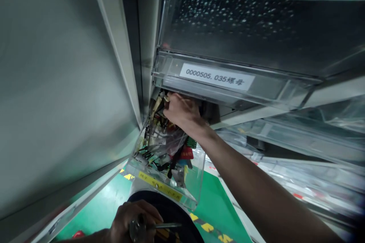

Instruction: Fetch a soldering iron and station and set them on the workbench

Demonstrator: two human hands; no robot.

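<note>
My right hand [182,112] reaches up into an open clear plastic drawer [196,182] full of small tools, wires and parts. Its fingers are curled among the items at the back of the drawer, under the bin above, and what they hold is hidden. My left hand [134,220] is low at the bottom of the view, closed round a metal tool [148,228] with a round head and a thin shaft pointing right.
Above the drawer is a clear bin with a white label [216,77] reading 0000505.035. More clear bins [299,152] run to the right. A grey cabinet panel [57,83] fills the left. Green floor with yellow markings [216,205] lies below.
</note>
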